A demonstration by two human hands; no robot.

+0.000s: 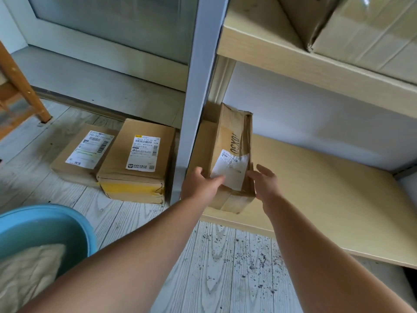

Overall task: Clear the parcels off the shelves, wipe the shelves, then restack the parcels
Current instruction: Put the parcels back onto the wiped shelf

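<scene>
- The scene is a pale wood-grain floor point(140, 222) beside a light wooden shelving unit with a grey metal upright point(198, 86) running down the middle of the frame; a glazed door fills the upper left.
- The parcel in hand point(230, 159), a worn brown carton with a white label and torn tape, stands on its narrow side at the left end of the lower shelf point(316, 188), close against the upright.
- The left hand point(200, 184) grips the carton's near left corner, its fingers point(216, 179) curled over the label; the right hand point(264, 184) lies along the right face with the fingers straight and spread, pressing or about to press, not wrapped around it.
- I cannot tell whether the carton is being lifted off or set down; either way it looks best handled with both palms squeezing the opposite faces and a hand under the bottom edge, since the top is crushed and may give way.
- The upright stands right beside the carton's left side, so moving it toward the near edge first should avoid a snag.
- Two labelled parcels point(135, 159) lie flat on the floor at centre left, touching each other.
- A large box point(361, 30) sits on the upper shelf point(293, 57) at upper right, overhead of the working space.
- A blue basin point(74, 229) holding a cloth point(29, 272) is at lower left, near the left forearm, easy to knock.
- Dark crumbs point(255, 256) are scattered on the floor below the shelf edge.
- A wooden chair leg point(24, 86) shows at far left.
</scene>
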